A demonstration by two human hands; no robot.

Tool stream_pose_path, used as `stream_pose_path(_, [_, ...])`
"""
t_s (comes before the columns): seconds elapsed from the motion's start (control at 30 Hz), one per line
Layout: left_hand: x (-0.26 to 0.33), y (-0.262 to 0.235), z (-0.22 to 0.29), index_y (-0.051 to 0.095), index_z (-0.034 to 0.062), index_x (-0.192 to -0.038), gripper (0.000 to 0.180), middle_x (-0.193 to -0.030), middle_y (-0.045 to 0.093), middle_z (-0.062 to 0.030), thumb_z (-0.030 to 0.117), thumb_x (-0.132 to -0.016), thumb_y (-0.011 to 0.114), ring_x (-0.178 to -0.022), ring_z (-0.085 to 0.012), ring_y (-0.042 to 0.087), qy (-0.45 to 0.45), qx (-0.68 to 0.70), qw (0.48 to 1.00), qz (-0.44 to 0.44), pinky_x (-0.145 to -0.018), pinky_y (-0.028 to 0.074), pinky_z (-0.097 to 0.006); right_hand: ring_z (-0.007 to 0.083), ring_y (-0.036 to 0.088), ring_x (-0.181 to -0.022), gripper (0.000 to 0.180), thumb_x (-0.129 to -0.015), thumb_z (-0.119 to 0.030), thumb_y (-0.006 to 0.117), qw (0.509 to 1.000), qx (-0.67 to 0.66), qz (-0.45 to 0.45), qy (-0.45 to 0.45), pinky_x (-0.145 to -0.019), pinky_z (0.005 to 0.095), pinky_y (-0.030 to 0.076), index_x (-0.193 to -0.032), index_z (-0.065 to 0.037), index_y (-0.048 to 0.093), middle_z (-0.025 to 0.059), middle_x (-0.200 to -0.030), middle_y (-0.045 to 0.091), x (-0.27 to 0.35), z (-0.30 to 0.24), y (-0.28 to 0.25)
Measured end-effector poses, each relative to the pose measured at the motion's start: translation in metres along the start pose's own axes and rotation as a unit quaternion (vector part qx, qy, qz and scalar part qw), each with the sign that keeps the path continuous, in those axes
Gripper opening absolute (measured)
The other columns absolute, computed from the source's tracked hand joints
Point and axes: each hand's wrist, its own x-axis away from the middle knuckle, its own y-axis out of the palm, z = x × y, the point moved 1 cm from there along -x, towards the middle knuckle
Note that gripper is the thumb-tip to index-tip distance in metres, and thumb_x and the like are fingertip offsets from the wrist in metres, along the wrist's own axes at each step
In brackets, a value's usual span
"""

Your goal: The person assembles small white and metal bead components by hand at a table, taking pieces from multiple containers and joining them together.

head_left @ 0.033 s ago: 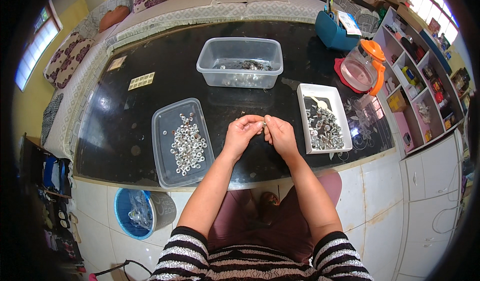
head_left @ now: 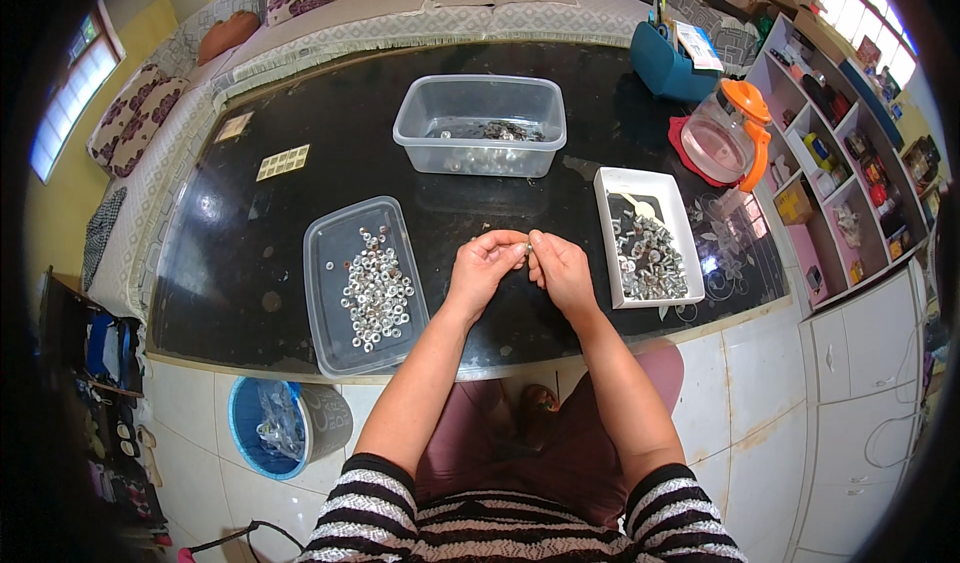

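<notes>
My left hand (head_left: 482,270) and my right hand (head_left: 561,273) meet over the near middle of the dark table, fingertips together. Both are closed in a pinch on a small metal piece (head_left: 528,249), mostly hidden by the fingers, so its exact kind cannot be made out. Left of my hands lies a clear plastic lid (head_left: 325,313) with many loose metal nuts (head_left: 377,288) on it. On the right a white box (head_left: 603,225) holds a heap of metal bolts (head_left: 655,263) and a pale plastic spoon (head_left: 640,206).
Beyond my hands stands a clear plastic tub (head_left: 480,158) with some metal pieces inside. A glass jug (head_left: 715,143) with an orange lid rests on a red mat at the far right, near a teal holder (head_left: 665,63). A blue-lined bin (head_left: 240,433) stands on the floor at left.
</notes>
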Motion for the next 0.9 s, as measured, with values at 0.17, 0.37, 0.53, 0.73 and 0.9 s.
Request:
stream_pose_path(0.17, [-0.0007, 0.0001, 0.0004, 0.057, 0.0001, -0.087, 0.013, -0.075, 0.056, -0.0010, 0.008, -0.078, 0.055, -0.066, -0.0061, 0.048, -0.001, 0.015, 1.000, 0.004, -0.063, 0.040, -0.019, 0.0040, 0.038, -0.043, 0.034, -0.086, -0.026, 0.042, 0.998, -0.025, 0.030, -0.052, -0.041, 0.0176, 0.030, -0.059, -0.005, 0.047, -0.0009, -0.048, 0.043, -0.0003, 0.0015, 0.0045])
stream_pose_path(0.37, [-0.0003, -0.0008, -0.0002, 0.057, 0.0002, -0.088, 0.013, -0.075, 0.056, -0.0009, 0.008, -0.078, 0.055, -0.066, -0.0061, 0.048, 0.007, 0.008, 1.000, 0.000, -0.063, 0.041, -0.020, 0.0039, 0.038, -0.045, 0.030, -0.085, -0.023, 0.044, 1.000, -0.001, -0.016, 0.015, -0.042, 0.0173, 0.031, -0.061, -0.005, 0.047, -0.0005, -0.051, 0.044, 0.0002, -0.0004, 0.0004])
stream_pose_path(0.53, [-0.0004, -0.0002, -0.0001, 0.057, 0.0004, -0.088, 0.013, -0.075, 0.056, -0.0008, 0.008, -0.077, 0.055, -0.066, -0.0062, 0.048, 0.001, 0.010, 1.000, 0.000, -0.063, 0.041, -0.020, 0.0040, 0.039, -0.046, 0.031, -0.085, -0.025, 0.043, 0.999, -0.012, 0.013, -0.027, -0.042, 0.0177, 0.032, -0.063, -0.004, 0.047, -0.0003, -0.053, 0.046, 0.0001, -0.0002, 0.0015])
stream_pose_path(0.73, [-0.0006, -0.0006, -0.0003, 0.057, 0.0006, -0.088, 0.012, -0.075, 0.056, -0.0008, 0.008, -0.078, 0.055, -0.066, -0.0061, 0.049, 0.003, 0.009, 1.000, -0.005, -0.063, 0.041, -0.020, 0.0039, 0.039, -0.046, 0.030, -0.085, -0.024, 0.044, 1.000, -0.025, 0.017, -0.007, -0.042, 0.0172, 0.032, -0.064, -0.004, 0.048, -0.0003, -0.053, 0.046, 0.0007, -0.0021, 0.0027])
stream_pose_path(0.9, [-0.0006, 0.0004, 0.0007, 0.057, 0.0004, -0.087, 0.013, -0.076, 0.056, -0.0011, 0.008, -0.078, 0.054, -0.066, -0.0061, 0.049, 0.001, 0.016, 1.000, 0.002, -0.064, 0.041, -0.020, 0.0038, 0.039, -0.045, 0.030, -0.085, -0.025, 0.043, 1.000, -0.024, -0.004, -0.018, -0.042, 0.0170, 0.031, -0.064, -0.004, 0.049, -0.0002, -0.053, 0.046, 0.0004, 0.0014, 0.0002])
